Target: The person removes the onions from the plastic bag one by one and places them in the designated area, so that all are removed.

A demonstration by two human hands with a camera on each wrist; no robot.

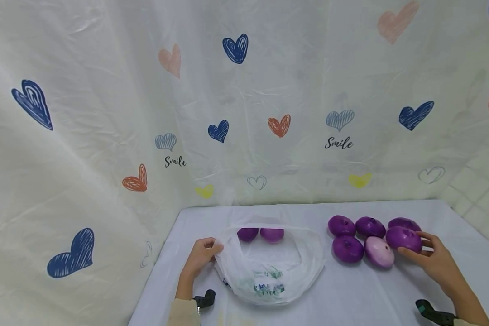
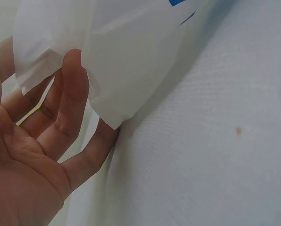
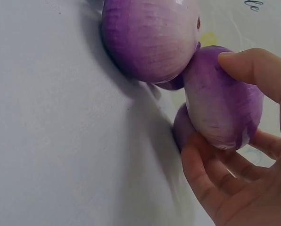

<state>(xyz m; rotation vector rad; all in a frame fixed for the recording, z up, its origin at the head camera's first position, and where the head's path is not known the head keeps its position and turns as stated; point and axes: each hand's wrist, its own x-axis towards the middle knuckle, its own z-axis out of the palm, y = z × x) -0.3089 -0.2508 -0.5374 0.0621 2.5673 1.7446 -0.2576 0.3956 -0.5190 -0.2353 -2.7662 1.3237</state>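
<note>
A white plastic bag (image 1: pixel 269 267) lies open on the table, with two purple onions (image 1: pixel 261 234) at its far edge, whether in or behind its mouth I cannot tell. My left hand (image 1: pixel 201 258) pinches the bag's left rim; in the left wrist view the bag (image 2: pixel 126 61) rests against my fingers (image 2: pixel 67 101). Right of the bag lies a cluster of several purple onions (image 1: pixel 356 237). My right hand (image 1: pixel 425 256) grips the rightmost front onion (image 1: pixel 403 238), seen close as a purple onion (image 3: pixel 223 108) between thumb and fingers, touching a paler onion (image 3: pixel 150 37).
The table (image 1: pixel 350 299) has a white cloth. A white curtain with heart prints (image 1: pixel 236 113) hangs behind and to the left. Tiled wall (image 1: pixel 481 199) shows at the right. Dark wrist straps (image 1: pixel 432 312) sit near the front edge.
</note>
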